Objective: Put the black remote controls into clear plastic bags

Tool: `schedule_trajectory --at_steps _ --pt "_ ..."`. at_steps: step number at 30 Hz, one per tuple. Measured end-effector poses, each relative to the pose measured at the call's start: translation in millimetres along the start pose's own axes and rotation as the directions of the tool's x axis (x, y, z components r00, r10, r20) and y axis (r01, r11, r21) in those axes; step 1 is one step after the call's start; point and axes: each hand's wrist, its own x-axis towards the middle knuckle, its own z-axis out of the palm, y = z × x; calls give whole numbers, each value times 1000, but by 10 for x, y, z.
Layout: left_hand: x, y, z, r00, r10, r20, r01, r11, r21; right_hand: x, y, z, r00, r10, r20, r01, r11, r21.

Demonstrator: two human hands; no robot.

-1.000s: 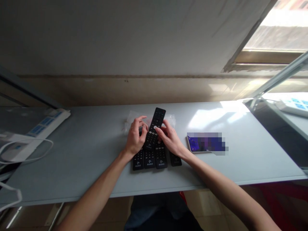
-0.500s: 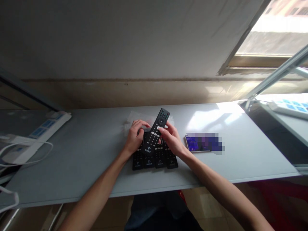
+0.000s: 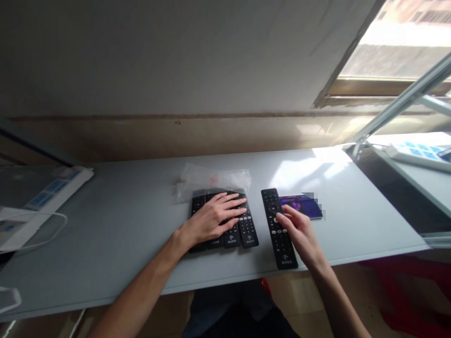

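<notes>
Left fingers (image 3: 229,214) splayed over remotes (image 3: 249,231), right fingers (image 3: 293,213) closed on another remote (image 3: 283,251), grey tabletop (image 3: 134,225), window (image 3: 384,58).

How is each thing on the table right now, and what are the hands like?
Row of remotes: side by side, buttons up
Left hand: fingers spread, over the row
Single remote: buttons up, held
Right hand: closed on the single remote's edge
Phone: lying flat, screen lit
Clear plastic: rumpled
</notes>
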Motion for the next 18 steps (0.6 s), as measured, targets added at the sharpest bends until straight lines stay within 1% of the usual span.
schedule_trajectory --at_steps 4,7,9,12,15,18 --pt "-10 -20 -11 999 -10 -51 10 1000 -11 49 5 184 996 -50 68 61 986 -157" --pt "-19 -37 -6 997 -11 -76 12 1000 3 119 -6 344 990 -84 115 113 955 -275" --pt "-30 -54 -1 995 -15 -99 15 1000 0 153 5 414 985 -115 127 151 933 -326" --pt "-53 -73 -12 991 -27 -129 25 1000 -18 157 42 454 980 -147 136 188 913 -363" --pt "-72 -64 -39 993 -20 -120 18 1000 -18 108 88 461 980 -152 127 190 906 -378" --pt "-72 -39 -46 992 -15 -127 15 1000 -3 76 138 496 975 -187 120 221 881 -418"
